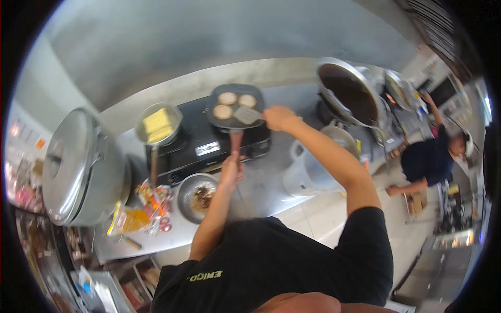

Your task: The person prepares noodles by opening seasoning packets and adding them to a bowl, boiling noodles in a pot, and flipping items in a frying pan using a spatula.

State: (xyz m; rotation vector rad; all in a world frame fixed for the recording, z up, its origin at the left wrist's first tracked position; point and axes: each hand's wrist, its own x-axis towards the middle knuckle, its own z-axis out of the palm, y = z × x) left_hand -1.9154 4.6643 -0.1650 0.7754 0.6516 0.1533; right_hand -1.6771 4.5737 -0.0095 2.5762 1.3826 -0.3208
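My left hand [231,171] grips the reddish-brown handle [236,140] of a dark square frying pan [216,119], which sits on the right side of a black two-burner gas stove [191,133]. Three pale round patties [223,112] lie in the pan. In my right hand [280,118] is a grey spatula [247,115], its blade over the pan's front right part beside the patties. Whether the blade touches the pan is hard to tell. On the left burner stands a saucepan [177,117] holding yellow blocks of instant noodles [157,122].
Left stands a large lidded metal pot [92,176]. Nearer me are a metal bowl [184,203] with brown seasoning, crumpled packets [154,199] and an orange-yellow bag [129,220]. To the right are a translucent bucket [299,176] and a big pot of dark liquid [348,94]. Another person [426,156] works farther right.
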